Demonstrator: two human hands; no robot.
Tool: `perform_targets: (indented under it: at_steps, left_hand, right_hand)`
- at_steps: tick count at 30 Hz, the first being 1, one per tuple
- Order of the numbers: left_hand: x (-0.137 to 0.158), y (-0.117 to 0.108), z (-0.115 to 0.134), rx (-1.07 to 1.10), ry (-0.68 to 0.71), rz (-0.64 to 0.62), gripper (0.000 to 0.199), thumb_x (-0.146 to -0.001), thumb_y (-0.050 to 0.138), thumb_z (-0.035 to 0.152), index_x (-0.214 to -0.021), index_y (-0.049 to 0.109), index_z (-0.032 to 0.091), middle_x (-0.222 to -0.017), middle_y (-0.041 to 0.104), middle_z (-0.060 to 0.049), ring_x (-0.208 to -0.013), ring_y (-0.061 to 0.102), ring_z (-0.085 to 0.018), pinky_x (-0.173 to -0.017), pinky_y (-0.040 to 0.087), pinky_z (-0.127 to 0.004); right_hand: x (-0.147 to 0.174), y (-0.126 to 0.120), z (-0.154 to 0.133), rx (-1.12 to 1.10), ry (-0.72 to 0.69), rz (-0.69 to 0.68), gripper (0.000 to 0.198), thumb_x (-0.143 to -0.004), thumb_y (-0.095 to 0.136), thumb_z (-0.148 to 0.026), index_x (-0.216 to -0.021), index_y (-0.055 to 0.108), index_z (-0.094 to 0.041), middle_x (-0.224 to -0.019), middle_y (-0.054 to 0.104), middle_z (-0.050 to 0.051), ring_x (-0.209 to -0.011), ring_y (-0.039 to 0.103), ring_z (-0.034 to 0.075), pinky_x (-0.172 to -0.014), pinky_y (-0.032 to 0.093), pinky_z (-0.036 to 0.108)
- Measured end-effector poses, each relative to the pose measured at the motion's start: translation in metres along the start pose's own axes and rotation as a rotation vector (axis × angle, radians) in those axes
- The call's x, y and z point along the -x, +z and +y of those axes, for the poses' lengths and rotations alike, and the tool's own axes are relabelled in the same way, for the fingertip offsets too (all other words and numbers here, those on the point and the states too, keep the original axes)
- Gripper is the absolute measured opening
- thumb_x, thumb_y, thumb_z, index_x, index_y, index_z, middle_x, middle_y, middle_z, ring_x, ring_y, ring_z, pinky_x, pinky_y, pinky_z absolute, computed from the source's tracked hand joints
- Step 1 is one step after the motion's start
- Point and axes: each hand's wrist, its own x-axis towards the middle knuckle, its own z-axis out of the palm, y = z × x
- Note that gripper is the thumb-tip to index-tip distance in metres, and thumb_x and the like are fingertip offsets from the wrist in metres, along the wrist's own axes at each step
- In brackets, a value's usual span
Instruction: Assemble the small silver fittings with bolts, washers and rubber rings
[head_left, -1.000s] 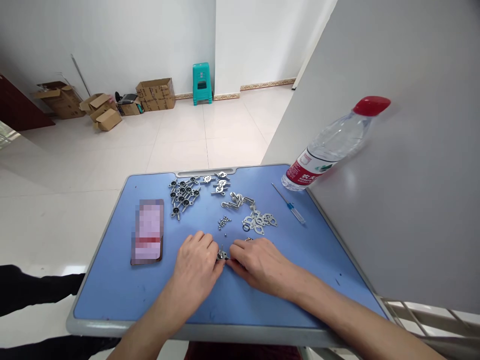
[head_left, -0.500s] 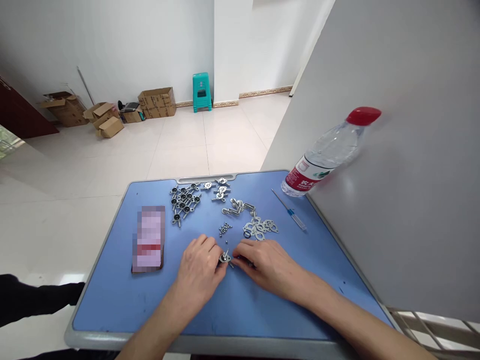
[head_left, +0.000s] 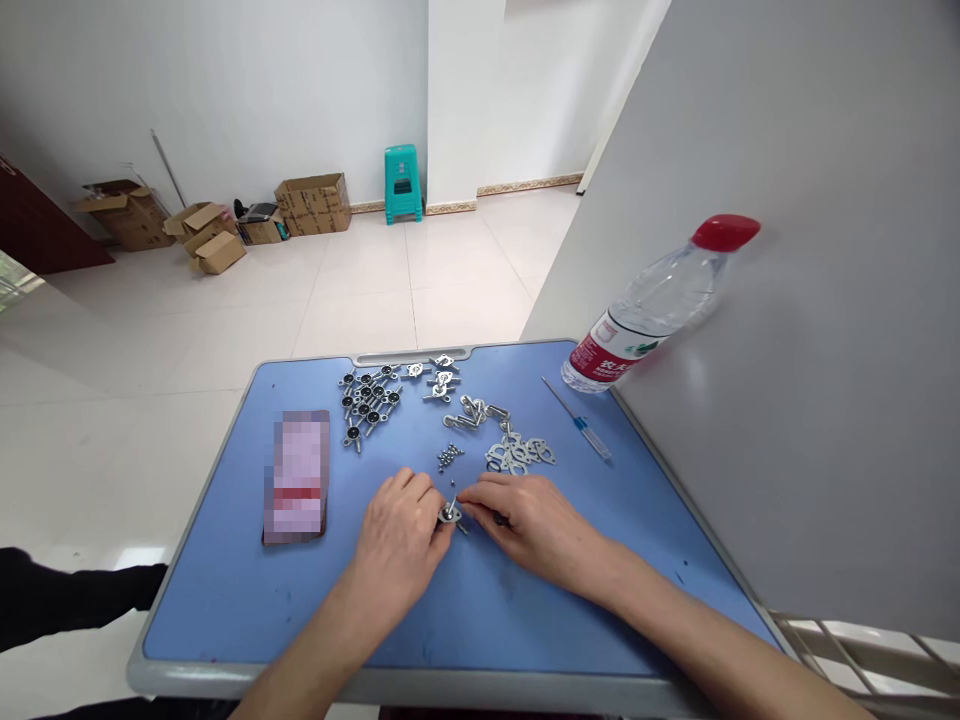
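On the blue table, my left hand [head_left: 401,530] is closed around a small metal fitting [head_left: 448,514] with an oval flange plate and a thin pin standing up from it. From the right, my right hand [head_left: 536,515] reaches in, its fingertips at the pin. Something dark shows under its curled fingers; I cannot make out what it is. Just beyond my hands lie a pile of tiny steel balls or screws [head_left: 450,457], flat oval metal plates [head_left: 540,452] and a black ring [head_left: 493,466]. Farther back are loose metal levers [head_left: 474,410].
Fittings with black centres [head_left: 373,417] cluster at the back left, plated ones [head_left: 441,380] beside them. A phone [head_left: 298,475] lies left. At right are a screwdriver [head_left: 592,438] and a water bottle [head_left: 622,340] by a grey panel [head_left: 840,350]. Boxes [head_left: 313,205] and a stool [head_left: 403,185] stand beyond.
My right hand has shifted slightly left and up, bringing its fingertips to the pin. My left hand and the fitting have stayed in place.
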Motion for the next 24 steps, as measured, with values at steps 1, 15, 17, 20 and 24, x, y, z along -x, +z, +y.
perform_targets:
  at_steps: [1, 15, 17, 20, 24]
  left_hand:
    - [0.000, 0.000, 0.000, 0.004, -0.002, -0.005, 0.013, -0.082, 0.066, 0.010, -0.073, 0.060, 0.016, -0.079, 0.063, -0.002, -0.077, 0.056, -0.020, -0.066, 0.048, -0.033]
    - [0.000, -0.003, 0.002, -0.014, 0.001, -0.008, 0.013, -0.081, 0.068, 0.012, -0.073, 0.060, 0.016, -0.078, 0.062, -0.001, -0.077, 0.057, -0.021, -0.064, 0.048, -0.033]
    - [0.000, -0.003, 0.002, -0.010, -0.003, -0.002, 0.013, -0.081, 0.069, 0.011, -0.073, 0.060, 0.016, -0.078, 0.062, -0.001, -0.077, 0.056, -0.020, -0.064, 0.048, -0.033]
    - [0.001, -0.002, 0.002, -0.016, -0.001, 0.000, 0.014, -0.081, 0.069, 0.012, -0.073, 0.059, 0.017, -0.078, 0.062, -0.001, -0.076, 0.056, -0.020, -0.064, 0.048, -0.034]
    - [0.002, -0.001, 0.003, -0.036, 0.001, 0.020, 0.015, -0.083, 0.067, 0.012, -0.072, 0.058, 0.017, -0.077, 0.061, -0.002, -0.075, 0.056, -0.021, -0.064, 0.047, -0.034]
  right_hand:
    - [0.000, 0.000, 0.000, -0.004, 0.001, 0.010, 0.022, -0.094, 0.050, -0.016, -0.091, 0.071, -0.019, -0.077, 0.068, 0.004, -0.066, 0.061, 0.013, -0.060, 0.041, 0.022]
    - [0.000, -0.006, -0.011, 0.007, 0.121, -0.100, 0.010, -0.086, 0.062, -0.017, -0.086, 0.072, -0.020, -0.075, 0.068, 0.002, -0.064, 0.062, 0.015, -0.057, 0.037, 0.024]
    - [0.002, -0.004, -0.013, 0.061, 0.142, -0.126, 0.009, -0.084, 0.063, -0.015, -0.080, 0.070, -0.020, -0.072, 0.067, 0.001, -0.060, 0.060, 0.014, -0.054, 0.033, 0.025]
    - [0.003, -0.001, -0.014, 0.106, 0.164, -0.142, 0.013, -0.084, 0.061, -0.013, -0.074, 0.068, -0.019, -0.069, 0.067, 0.001, -0.057, 0.059, 0.014, -0.052, 0.029, 0.025]
    - [0.002, 0.001, -0.011, 0.048, 0.171, -0.115, 0.009, -0.085, 0.062, -0.014, -0.082, 0.069, -0.018, -0.074, 0.069, 0.002, -0.063, 0.063, 0.015, -0.055, 0.033, 0.024]
